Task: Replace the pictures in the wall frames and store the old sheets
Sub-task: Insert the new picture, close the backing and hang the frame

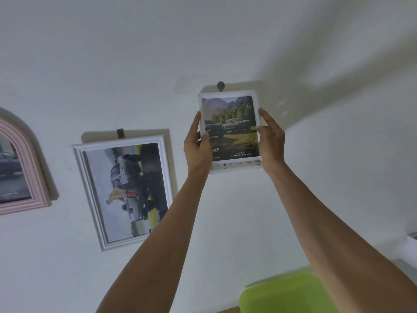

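Observation:
A small white frame (230, 109) with a picture of two trucks in front of trees and mountains is held against the white wall, just under a dark wall hook (220, 86). My left hand (197, 145) grips its left edge and my right hand (270, 141) grips its right edge. Both arms reach up from below. To the left hangs a larger white frame (79, 177), tilted, with a truck picture turned sideways, under its own hook (120, 133). A pink arched frame (33, 166) with a dark car picture sits at the far left edge.
A bright green rounded object (286, 292) lies low at the bottom right, below my right forearm. A white ledge or trim (411, 245) shows at the right edge. The wall around the frames is plain white.

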`<move>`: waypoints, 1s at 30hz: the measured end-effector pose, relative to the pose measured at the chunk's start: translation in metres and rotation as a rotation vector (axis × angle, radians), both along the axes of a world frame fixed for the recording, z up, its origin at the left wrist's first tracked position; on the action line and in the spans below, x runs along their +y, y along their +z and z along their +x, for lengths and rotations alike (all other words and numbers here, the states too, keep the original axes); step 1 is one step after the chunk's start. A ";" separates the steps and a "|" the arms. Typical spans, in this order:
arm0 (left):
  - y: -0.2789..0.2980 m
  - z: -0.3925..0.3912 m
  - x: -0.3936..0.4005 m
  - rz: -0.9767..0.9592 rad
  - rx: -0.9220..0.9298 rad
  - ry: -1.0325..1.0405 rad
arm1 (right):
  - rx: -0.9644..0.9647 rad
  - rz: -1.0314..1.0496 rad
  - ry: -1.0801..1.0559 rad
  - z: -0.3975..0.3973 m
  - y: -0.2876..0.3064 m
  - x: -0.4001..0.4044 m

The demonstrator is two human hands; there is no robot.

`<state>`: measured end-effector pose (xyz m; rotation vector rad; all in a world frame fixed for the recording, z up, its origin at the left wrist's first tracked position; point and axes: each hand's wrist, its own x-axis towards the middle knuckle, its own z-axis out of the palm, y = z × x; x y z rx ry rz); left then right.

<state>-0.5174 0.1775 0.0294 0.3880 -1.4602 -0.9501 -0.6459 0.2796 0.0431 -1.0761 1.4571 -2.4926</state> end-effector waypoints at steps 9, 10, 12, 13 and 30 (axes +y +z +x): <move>0.002 -0.008 0.004 -0.015 0.083 -0.017 | 0.034 -0.039 -0.020 -0.009 0.003 -0.005; 0.003 -0.010 0.002 -0.013 0.080 -0.016 | 0.033 -0.041 -0.018 -0.011 0.004 -0.007; 0.000 -0.013 -0.003 -0.007 0.079 -0.019 | 0.030 -0.035 -0.014 -0.015 0.002 -0.010; -0.001 -0.013 -0.005 -0.008 0.085 -0.023 | 0.028 -0.035 -0.008 -0.016 0.001 -0.012; -0.017 -0.017 -0.030 -0.096 0.159 -0.039 | 0.151 0.084 -0.053 -0.033 -0.015 -0.031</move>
